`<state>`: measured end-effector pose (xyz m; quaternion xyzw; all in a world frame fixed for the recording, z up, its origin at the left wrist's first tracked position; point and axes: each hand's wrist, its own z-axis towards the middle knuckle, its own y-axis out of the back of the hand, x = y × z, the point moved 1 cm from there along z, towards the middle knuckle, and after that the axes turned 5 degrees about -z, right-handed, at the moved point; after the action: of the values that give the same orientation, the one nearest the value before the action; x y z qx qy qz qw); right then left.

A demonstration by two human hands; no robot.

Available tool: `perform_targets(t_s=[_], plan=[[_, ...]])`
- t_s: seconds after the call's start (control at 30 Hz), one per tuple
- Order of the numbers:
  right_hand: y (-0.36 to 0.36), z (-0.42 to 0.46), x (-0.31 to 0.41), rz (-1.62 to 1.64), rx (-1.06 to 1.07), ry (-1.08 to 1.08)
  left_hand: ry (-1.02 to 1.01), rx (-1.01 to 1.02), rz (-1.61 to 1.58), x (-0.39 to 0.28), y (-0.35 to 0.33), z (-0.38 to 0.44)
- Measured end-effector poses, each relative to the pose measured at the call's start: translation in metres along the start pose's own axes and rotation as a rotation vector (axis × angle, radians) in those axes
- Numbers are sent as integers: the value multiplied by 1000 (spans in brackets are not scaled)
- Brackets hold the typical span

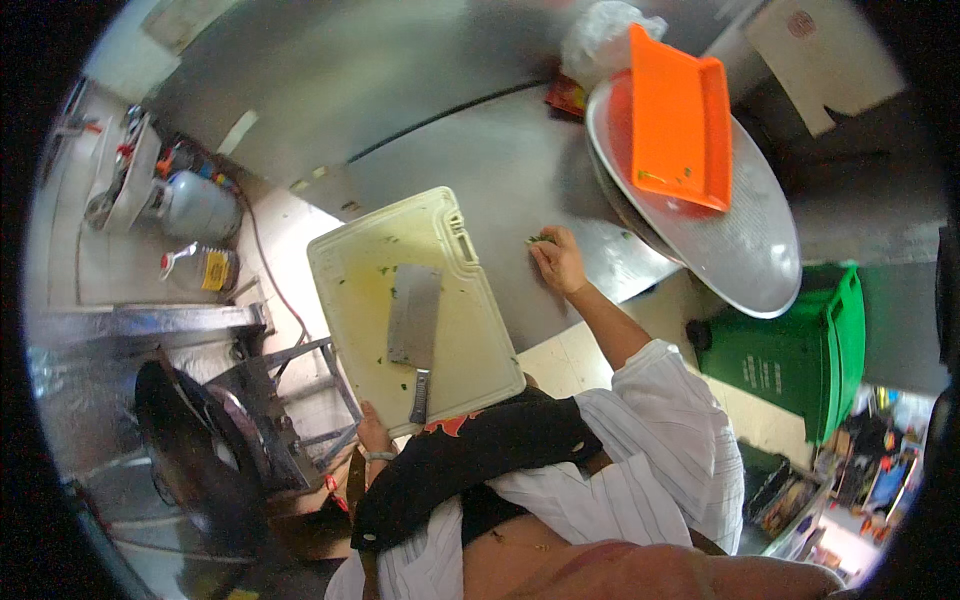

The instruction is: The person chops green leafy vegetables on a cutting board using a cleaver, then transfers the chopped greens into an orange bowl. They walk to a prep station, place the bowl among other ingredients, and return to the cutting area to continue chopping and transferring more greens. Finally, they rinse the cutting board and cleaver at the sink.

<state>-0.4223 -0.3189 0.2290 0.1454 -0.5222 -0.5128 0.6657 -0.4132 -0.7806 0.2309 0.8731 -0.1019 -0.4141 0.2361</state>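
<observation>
My left hand grips the near left corner of a pale plastic cutting board, close to my apron. On the board lies a cleaver with a wide metal blade and a dark handle pointing towards me. A few green herb bits are scattered around the blade. Over the stainless steel table, to the right of the board, my right hand pinches some green herb pieces between its fingertips. Part of the left hand's fingers is hidden beneath the board.
An orange plastic tray rests on a large perforated metal strainer at the table's right. A green wheeled bin stands below. To my left are a dark wok, a metal frame and an oil jug.
</observation>
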Motion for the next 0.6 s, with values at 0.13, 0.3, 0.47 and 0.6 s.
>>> perform_targets(t_s=[0.13, 0.3, 0.47, 0.6], plan=[[23, -32, -28, -206, -164, -326, -40, 72, -167, 11, -1, 1], [39, -43, -56, -665, -77, -567, -181, 91, -101, 6, -2, -1], [4, -18, -39, -597, -37, -361, -179, 70, -13, 2, 2, 0], [-26, -6, 0, -380, -7, -223, -306, 90, 125, 4, 5, -3]])
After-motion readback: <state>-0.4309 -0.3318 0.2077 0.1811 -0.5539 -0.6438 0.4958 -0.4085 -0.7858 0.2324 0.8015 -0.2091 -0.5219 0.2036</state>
